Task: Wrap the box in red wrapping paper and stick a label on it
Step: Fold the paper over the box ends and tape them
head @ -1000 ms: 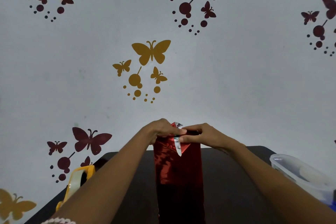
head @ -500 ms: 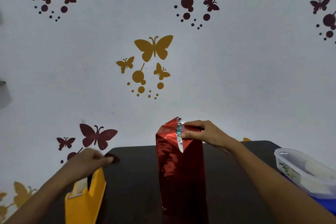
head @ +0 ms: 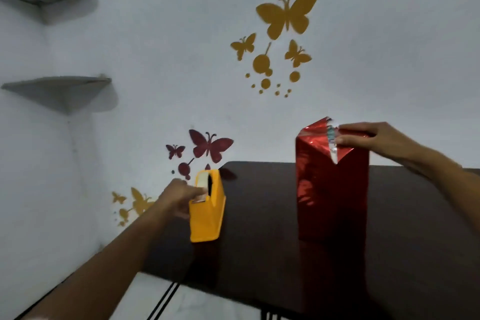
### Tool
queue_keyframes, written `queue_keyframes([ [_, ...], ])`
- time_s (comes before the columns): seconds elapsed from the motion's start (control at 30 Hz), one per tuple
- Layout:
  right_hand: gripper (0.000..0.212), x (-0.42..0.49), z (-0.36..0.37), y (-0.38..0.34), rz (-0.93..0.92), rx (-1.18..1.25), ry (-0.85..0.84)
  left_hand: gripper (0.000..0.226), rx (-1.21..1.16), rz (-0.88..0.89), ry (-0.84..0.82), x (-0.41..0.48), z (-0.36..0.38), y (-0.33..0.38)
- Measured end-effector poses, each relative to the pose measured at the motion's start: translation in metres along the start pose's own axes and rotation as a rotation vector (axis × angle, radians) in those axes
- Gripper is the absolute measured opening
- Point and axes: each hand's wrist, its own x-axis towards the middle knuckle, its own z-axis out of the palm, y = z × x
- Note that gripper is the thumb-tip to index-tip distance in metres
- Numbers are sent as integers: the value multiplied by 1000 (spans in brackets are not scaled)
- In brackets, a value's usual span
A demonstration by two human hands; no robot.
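Dim room with a dark brown surface [head: 415, 215] set against a pale wall [head: 168, 47]. On the right hand [head: 376, 141], the fingers [head: 350, 128] lie along the top edge of a tall upright box [head: 332, 197]. The thumb presses on the front, pinching a folded triangular flap [head: 337, 149] of red wrapping paper [head: 311, 143] closed there; a silvery underside shows along the fold. Shiny red paper covers the whole visible front of the box, which stands on the surface right of centre. The left hand [head: 179, 199] reaches to a yellow tape dispenser [head: 206, 221] near the surface's left edge. Its fingers touch the top by the tape roll [head: 202, 180], but blur hides whether they grip anything. Box and dispenser stand well apart. Gold and dark red butterfly decals [head: 288, 14] dot the wall, and two corner shelves [head: 65, 88] sit at the far left.
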Motion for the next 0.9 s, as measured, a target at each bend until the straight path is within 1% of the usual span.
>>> queue_keyframes([
  [0.07, 44, 2, 5, 3, 4, 0, -10, 44, -158, -94, -49, -5, -8, -1],
  [0.13, 44, 3, 6, 3, 14, 16, -2, 45, -215, -152, -93, -9, -11, -2],
  [0.2, 43, 2, 7, 2, 21, 23, 15, 46, -254, -173, -114, -10, -9, -3],
  [0.27, 43, 2, 7, 1, 18, 25, 27, 38, -317, -184, -119, -9, -8, -4],
  [0.33, 42, 1, 7, 1, 23, 26, 29, 33, -431, -178, -131, -4, -7, -4],
  [0.4, 42, 0, 8, 0, 22, 43, 30, 37, -516, -165, -134, 1, -9, -6],
  [0.53, 41, -1, 11, 1, 5, 57, 47, 48, -585, -101, -130, 3, -9, -16],
  [0.63, 45, -1, 14, 3, 3, 44, 57, 51, -649, -37, -100, 3, -6, -23],
  [0.67, 49, -1, 13, 2, 4, 51, 57, 51, -668, -17, -83, 3, -4, -24],
  [0.7, 57, -1, 13, 1, 0, 62, 49, 51, -678, -3, -59, 3, -2, -25],
  [0.8, 107, -3, 15, 0, -32, 45, 29, 43, -609, 44, 0, 2, 3, -20],
  [0.83, 117, -3, 14, 1, -31, 40, 26, 37, -563, 61, 16, 2, 4, -15],
  [0.87, 120, -2, 13, 1, -33, 42, 24, 34, -526, 71, 30, 1, 3, -10],
  [0.9, 119, -2, 13, 2, -33, 46, 25, 32, -506, 57, 23, 1, 1, -7],
])
